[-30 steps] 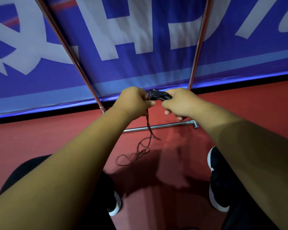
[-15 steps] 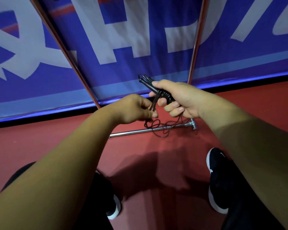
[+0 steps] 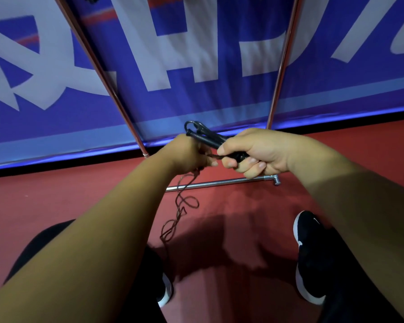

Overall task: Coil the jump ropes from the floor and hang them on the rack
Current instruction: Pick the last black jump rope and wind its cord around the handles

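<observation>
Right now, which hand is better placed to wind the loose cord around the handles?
Probably left. The left hand holds the cord beside the handles; the right hand is busy gripping them.

Black rope handles (image 3: 205,136), red floor (image 3: 56,197), blue-and-white banner (image 3: 196,54), black-white shoes (image 3: 309,257)

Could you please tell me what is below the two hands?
The rope's thin cord hangs in loose loops from the left hand across the rack's base bar on the red floor. The left forearm hides the bar's left end; the cord's lower end is lost in shadow.
</observation>
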`<act>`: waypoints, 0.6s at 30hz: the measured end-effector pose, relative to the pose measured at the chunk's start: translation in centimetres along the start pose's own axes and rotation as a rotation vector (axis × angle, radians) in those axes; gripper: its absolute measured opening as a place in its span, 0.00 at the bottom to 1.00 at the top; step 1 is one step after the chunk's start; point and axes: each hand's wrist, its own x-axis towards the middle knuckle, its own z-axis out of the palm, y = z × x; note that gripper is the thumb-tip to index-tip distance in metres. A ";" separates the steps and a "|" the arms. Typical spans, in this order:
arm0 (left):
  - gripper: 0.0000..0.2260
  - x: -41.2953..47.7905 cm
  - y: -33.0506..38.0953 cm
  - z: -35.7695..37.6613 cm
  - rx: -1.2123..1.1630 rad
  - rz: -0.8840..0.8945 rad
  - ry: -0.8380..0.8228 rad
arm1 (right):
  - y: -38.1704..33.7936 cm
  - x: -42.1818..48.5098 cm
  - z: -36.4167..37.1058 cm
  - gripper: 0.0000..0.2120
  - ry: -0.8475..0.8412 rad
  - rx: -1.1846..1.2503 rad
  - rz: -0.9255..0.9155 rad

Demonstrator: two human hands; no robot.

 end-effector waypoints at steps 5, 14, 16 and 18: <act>0.05 -0.8 0.2 -2.2 -0.231 0.087 0.010 | 0.4 -1.0 0.4 0.13 -0.163 -0.261 0.229; 0.12 -1.2 1.8 -2.3 -0.015 0.241 -0.153 | 2.3 1.1 -1.2 0.07 0.188 -0.603 0.269; 0.14 -1.1 2.0 -1.9 0.092 0.204 -0.166 | 2.3 1.6 -1.7 0.10 0.302 -0.717 0.203; 0.13 -1.0 2.3 -1.2 0.162 0.164 -0.120 | 2.2 2.1 -1.8 0.12 0.397 -0.787 0.123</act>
